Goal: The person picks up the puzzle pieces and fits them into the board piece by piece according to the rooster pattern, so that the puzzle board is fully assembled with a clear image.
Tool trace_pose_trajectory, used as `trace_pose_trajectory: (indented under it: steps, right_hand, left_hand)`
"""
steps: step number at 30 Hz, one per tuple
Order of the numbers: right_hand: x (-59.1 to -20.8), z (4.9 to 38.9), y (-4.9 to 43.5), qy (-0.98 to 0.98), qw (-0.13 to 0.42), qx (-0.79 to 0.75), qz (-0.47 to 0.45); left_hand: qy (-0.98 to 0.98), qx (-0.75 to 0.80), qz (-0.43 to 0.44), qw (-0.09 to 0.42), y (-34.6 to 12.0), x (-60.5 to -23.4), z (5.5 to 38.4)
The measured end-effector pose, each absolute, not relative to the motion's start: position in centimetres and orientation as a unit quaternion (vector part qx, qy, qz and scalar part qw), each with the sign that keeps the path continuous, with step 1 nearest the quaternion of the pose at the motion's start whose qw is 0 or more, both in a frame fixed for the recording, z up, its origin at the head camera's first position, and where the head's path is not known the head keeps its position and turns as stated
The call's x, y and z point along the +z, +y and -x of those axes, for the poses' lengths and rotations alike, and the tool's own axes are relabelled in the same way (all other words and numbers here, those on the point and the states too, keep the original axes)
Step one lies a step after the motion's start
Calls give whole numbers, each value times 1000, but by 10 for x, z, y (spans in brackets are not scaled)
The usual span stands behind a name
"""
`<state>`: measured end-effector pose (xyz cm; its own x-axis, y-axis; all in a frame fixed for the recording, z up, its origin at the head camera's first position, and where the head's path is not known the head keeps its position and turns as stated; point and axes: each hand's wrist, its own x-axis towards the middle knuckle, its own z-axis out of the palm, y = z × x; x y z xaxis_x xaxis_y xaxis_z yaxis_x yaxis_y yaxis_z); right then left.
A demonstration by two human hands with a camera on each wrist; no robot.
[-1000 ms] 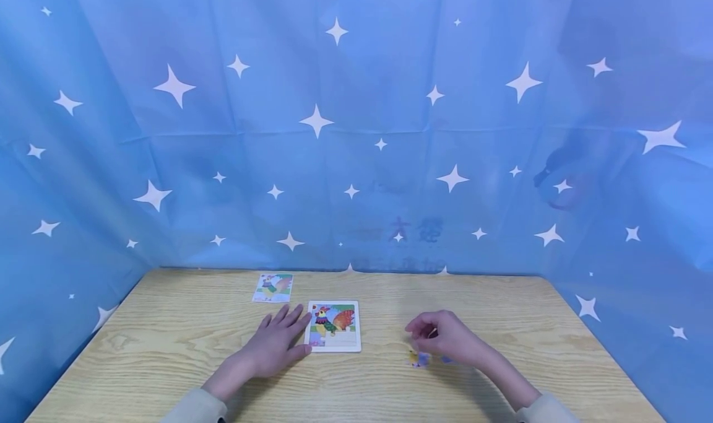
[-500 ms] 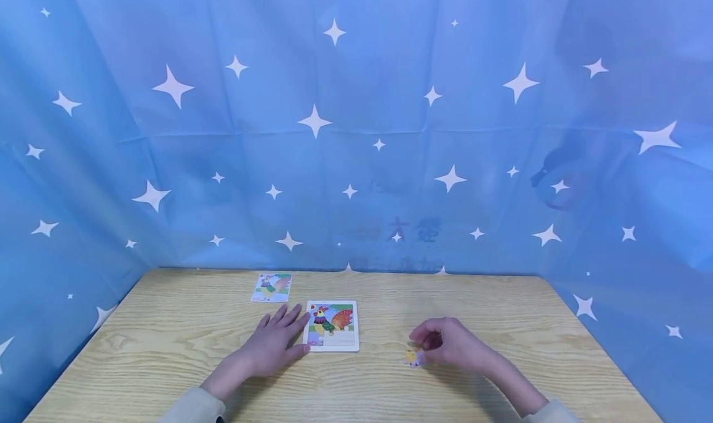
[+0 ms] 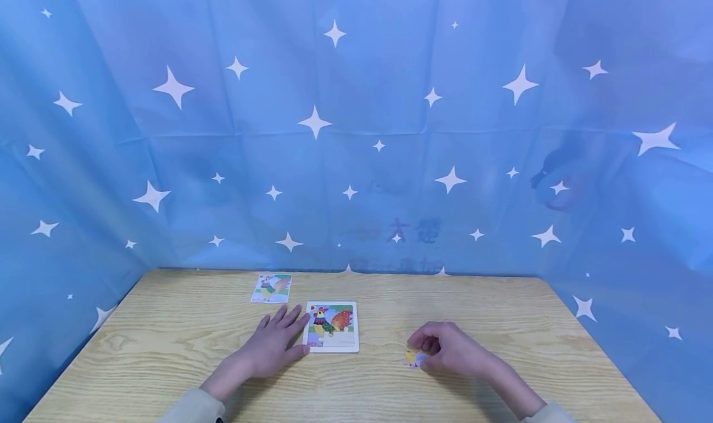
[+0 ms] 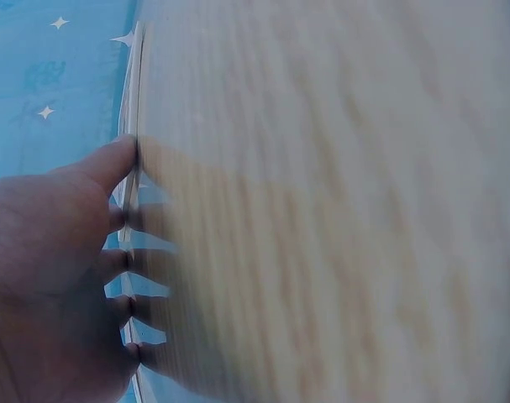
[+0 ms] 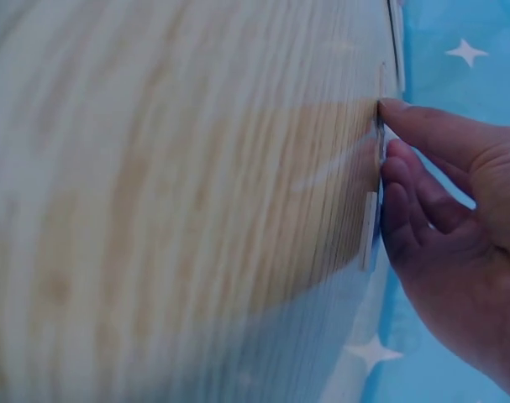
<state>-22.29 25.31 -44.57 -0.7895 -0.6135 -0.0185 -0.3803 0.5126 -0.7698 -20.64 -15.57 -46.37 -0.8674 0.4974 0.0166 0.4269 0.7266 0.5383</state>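
In the head view my left hand (image 3: 275,344) lies flat with fingers spread. Its fingertips and thumb rest at the left edge of a white-framed rooster jigsaw puzzle (image 3: 333,350), whose lower right part shows the bare tray. The left wrist view shows the thumb (image 4: 112,164) at the frame's thin edge. To the right, my right hand (image 3: 453,348) has its fingers curled down to the table. Its thumb and forefinger pinch a yellow and lilac puzzle piece (image 3: 412,357). From the right wrist view, another pale thin piece (image 5: 368,228) lies flat beside the fingers.
A rooster picture card (image 3: 272,288) lies on the wooden table (image 3: 501,305) behind my left hand. A blue curtain with white stars (image 3: 356,163) hangs right behind the table and along both sides.
My right hand has lowered toward the table, and its fingers have come around the puzzle piece. The left hand stays at the puzzle frame.
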Motion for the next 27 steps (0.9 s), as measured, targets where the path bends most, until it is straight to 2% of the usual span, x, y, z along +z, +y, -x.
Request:
trace_pose_trajectory:
  steps: [20, 27]
  right_hand:
    - [-445, 223, 254, 853, 160, -394, 302]
    - [-445, 222, 254, 852, 149, -395, 309]
  left_hand:
    - [929, 268, -253, 41, -158, -476, 210]
    - [928, 272, -249, 51, -157, -473, 210]
